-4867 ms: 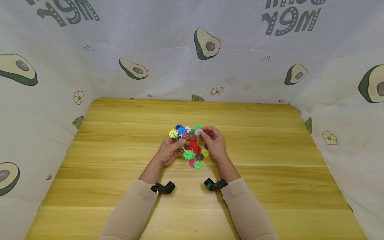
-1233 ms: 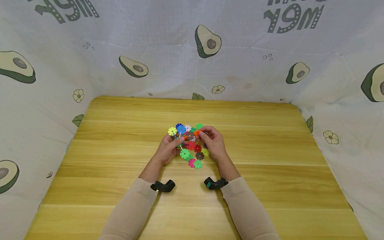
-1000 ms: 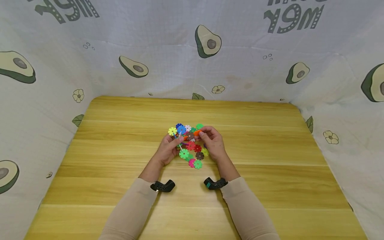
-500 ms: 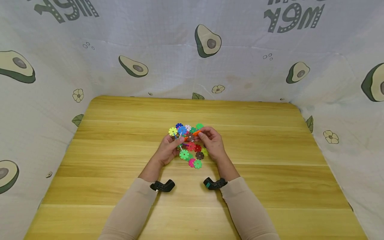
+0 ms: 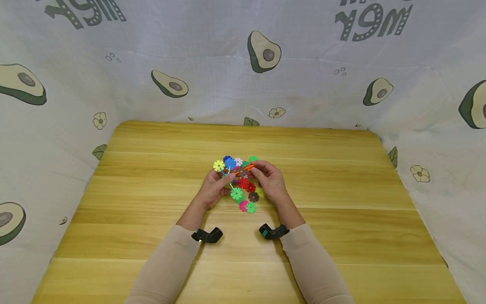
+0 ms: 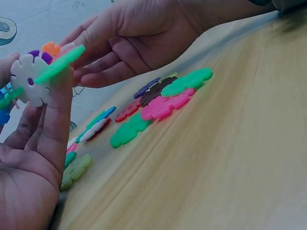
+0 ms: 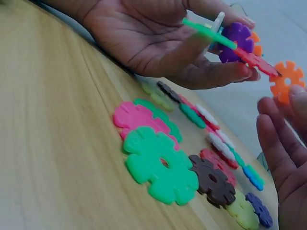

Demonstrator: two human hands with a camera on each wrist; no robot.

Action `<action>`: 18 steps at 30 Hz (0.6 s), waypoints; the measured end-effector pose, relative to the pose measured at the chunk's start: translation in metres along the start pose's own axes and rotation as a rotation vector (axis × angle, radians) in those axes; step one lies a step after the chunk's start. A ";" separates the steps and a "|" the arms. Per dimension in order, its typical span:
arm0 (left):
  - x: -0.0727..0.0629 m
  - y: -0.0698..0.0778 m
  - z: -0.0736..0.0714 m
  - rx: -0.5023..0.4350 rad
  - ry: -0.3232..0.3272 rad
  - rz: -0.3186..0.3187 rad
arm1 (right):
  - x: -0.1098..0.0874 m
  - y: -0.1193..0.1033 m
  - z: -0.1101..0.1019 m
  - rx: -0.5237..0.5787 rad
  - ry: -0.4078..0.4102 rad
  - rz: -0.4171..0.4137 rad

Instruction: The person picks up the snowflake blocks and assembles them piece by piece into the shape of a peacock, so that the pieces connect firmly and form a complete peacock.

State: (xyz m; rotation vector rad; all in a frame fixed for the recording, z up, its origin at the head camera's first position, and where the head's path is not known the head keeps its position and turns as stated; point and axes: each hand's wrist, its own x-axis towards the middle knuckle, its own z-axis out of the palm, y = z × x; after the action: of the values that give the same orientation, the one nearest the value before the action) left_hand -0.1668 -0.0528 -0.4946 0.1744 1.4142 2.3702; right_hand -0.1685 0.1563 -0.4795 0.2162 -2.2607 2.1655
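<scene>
At the table (image 5: 341, 245), about midway between its left and right edges, I see a person with both hands occupied. The left hand (image 5: 213, 189) holds a cluster of joined discs (image 7: 234, 45) in the air, between thumb and fingers. The right hand (image 5: 272, 181) is pinching an orange disc (image 7: 280, 87); its rim appears to touch the red disc (image 7: 259, 63) of this cluster. Below lie loose discs, among them a green disc (image 5: 251, 207), just beside a pink disc (image 5: 243, 205). Behind the far edge hangs a cloth (image 5: 212, 46) with avocado prints.
</scene>
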 end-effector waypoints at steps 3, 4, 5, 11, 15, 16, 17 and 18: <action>0.001 -0.001 -0.001 -0.014 0.022 0.040 | 0.002 0.001 -0.005 -0.098 -0.013 0.036; 0.002 -0.001 -0.001 -0.024 0.024 0.054 | 0.002 0.001 -0.008 -0.149 -0.022 0.043; 0.002 -0.001 -0.001 -0.033 0.028 0.068 | 0.002 0.001 -0.010 -0.204 -0.036 0.053; 0.002 0.002 0.000 -0.114 0.052 0.108 | 0.002 -0.001 -0.021 -0.632 -0.187 0.040; 0.002 0.003 0.000 -0.161 0.059 0.113 | 0.002 -0.002 -0.020 -0.840 -0.263 -0.004; 0.002 0.003 0.000 -0.168 0.063 0.111 | 0.002 -0.002 -0.020 -0.863 -0.275 -0.008; 0.001 0.003 -0.001 -0.177 0.067 0.110 | 0.002 -0.003 -0.019 -0.879 -0.281 -0.007; 0.001 0.003 -0.001 -0.183 0.069 0.109 | 0.002 -0.004 -0.018 -0.886 -0.286 -0.001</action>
State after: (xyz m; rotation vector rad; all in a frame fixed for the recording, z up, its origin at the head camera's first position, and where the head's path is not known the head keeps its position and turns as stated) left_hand -0.1691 -0.0543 -0.4923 0.1240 1.2377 2.6023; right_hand -0.1713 0.1734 -0.4750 0.5140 -3.0839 0.9835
